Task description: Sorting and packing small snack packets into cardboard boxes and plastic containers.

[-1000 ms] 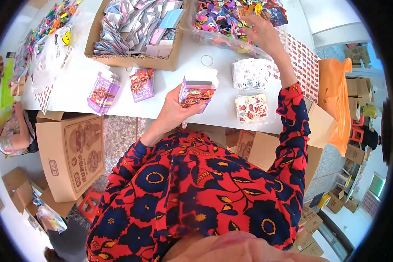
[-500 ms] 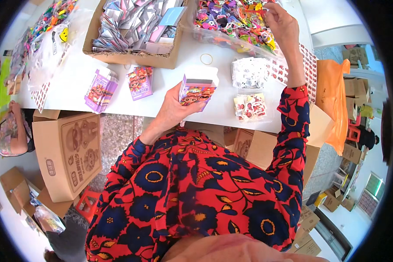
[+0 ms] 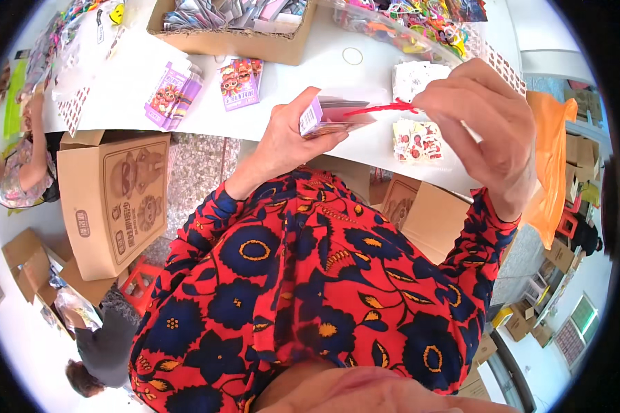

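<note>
My left hand [image 3: 279, 141] grips a small purple carton [image 3: 311, 118] with its top open, tilted toward the right. Flat cards or inserts seem to show inside its mouth. Between the pinched fingertips of my right hand [image 3: 486, 134] is a thin red cord [image 3: 386, 108], whose free end hangs at the carton's opening. Whether anything is attached to the cord cannot be made out. Right by that hand lie a pile of small white packets [image 3: 413, 81] and a bag of red-and-white picture pieces [image 3: 418, 141]. Two more purple cartons [image 3: 173, 96] lie to the left.
At the back stand a cardboard box [image 3: 234, 47] of cards and a clear plastic bin [image 3: 399, 38] of colourful trinkets. A rubber band [image 3: 352, 56] lies on the white table [image 3: 269, 76]. A large carton [image 3: 114, 199] sits at the left; an orange bag [image 3: 551, 172] hangs right.
My right hand has come back from the trinket bin to the carton, bringing the red cord. The carton in my left hand has tipped over to the right. The view has shifted.
</note>
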A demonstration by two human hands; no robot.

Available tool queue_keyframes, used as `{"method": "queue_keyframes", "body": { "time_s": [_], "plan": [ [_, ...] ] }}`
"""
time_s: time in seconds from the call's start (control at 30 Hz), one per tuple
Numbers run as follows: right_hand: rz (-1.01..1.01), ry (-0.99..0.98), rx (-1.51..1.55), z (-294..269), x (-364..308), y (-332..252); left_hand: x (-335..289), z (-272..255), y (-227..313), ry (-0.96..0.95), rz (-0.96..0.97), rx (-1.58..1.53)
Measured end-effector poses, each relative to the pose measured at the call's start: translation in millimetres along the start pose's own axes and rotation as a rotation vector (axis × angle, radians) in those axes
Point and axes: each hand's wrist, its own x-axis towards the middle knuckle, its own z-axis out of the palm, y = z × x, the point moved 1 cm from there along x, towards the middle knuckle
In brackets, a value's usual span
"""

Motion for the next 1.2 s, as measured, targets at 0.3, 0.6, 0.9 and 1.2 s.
{"method": "queue_keyframes", "body": {
  "time_s": [0.3,0.6,0.9,1.2],
  "plan": [
    [-0.187,-0.210,-0.201,31,12,-28,-4,-1,15,0.057,0.300,0.366],
    [-0.166,0.000,-0.028,60,5,-12,-8,-6,11,0.082,0.052,0.035],
    [0.179,0.057,0.244,64,-16,-19,-7,-1,15,0.021,0.107,0.039],
    [0.586,0.281,0.235,38,-67,22,-14,-9,5,0.102,0.033,-0.221]
  ]
}}
